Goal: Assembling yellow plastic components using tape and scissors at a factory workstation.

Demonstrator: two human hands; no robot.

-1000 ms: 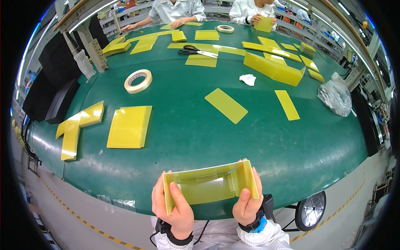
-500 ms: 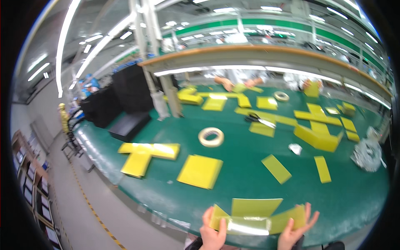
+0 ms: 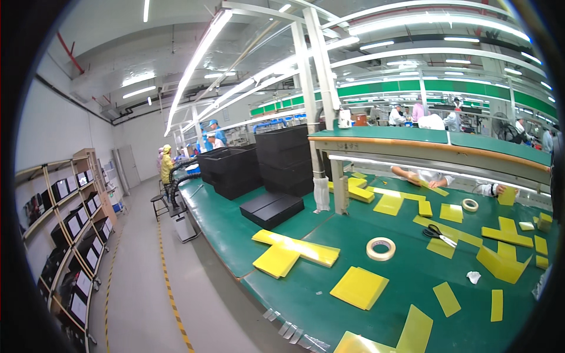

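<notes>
Neither of my hands shows in the head view. At the lower edge, part of a yellow folded sheet comes into view, with one flap standing up; the rest is cut off. Just beyond it lies a stack of yellow square sheets. Further left is a pile of yellow T-shaped sheets. A roll of cream tape lies flat behind the square stack. To the right are two small yellow strips and a crumpled white scrap.
Black-handled scissors lie on yellow sheets at the right. Black boxes and a flat black box stand at the back left of the green table. A metal post holds up a shelf. Co-workers' hands are across the table.
The view has swung left and up. Both my hands, earlier at the folded yellow sheet's two ends, have left the picture, and the sheet is now mostly below the lower edge.
</notes>
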